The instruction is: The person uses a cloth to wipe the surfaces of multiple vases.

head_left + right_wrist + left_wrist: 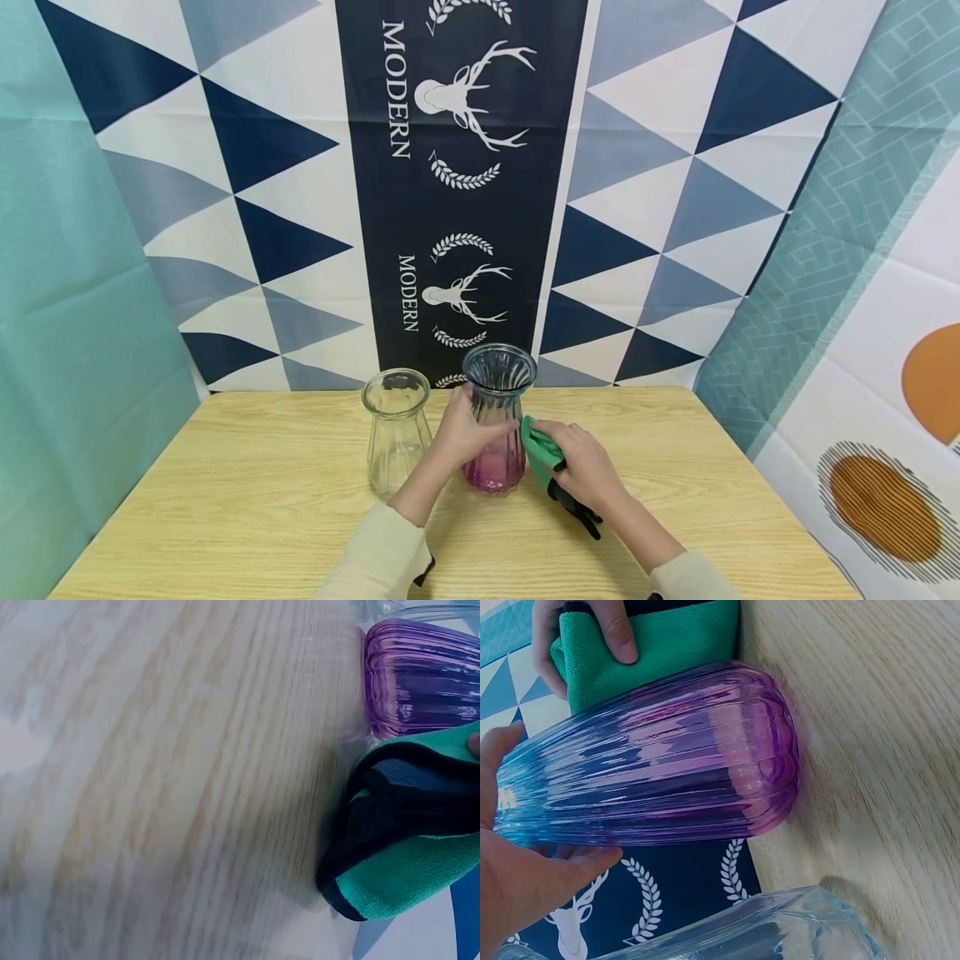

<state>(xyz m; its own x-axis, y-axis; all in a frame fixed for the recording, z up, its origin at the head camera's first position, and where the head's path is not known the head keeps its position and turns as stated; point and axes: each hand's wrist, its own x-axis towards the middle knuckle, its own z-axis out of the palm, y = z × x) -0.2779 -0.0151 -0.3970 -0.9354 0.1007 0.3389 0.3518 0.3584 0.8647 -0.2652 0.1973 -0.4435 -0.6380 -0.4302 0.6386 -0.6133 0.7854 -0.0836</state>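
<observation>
A ribbed glass vase (495, 454), blue at its flared rim and purple at its base, stands upright on the wooden table. My left hand (467, 429) grips it round the narrow upper part, thumb on one side and fingers on the other, as the left wrist view shows. In my right hand (581, 462) is a folded green cloth (660, 645) with black edging, pinched between thumb and fingers and laid against the vase's right side. The cloth's lower end hangs down close to the tabletop in the right wrist view.
A clear glass vase (397, 446) of similar shape stands just left of the coloured one, beside my left forearm. Behind the table (247, 500) hangs a patterned curtain (285, 208) with triangles and deer heads. More fabric hangs at both sides.
</observation>
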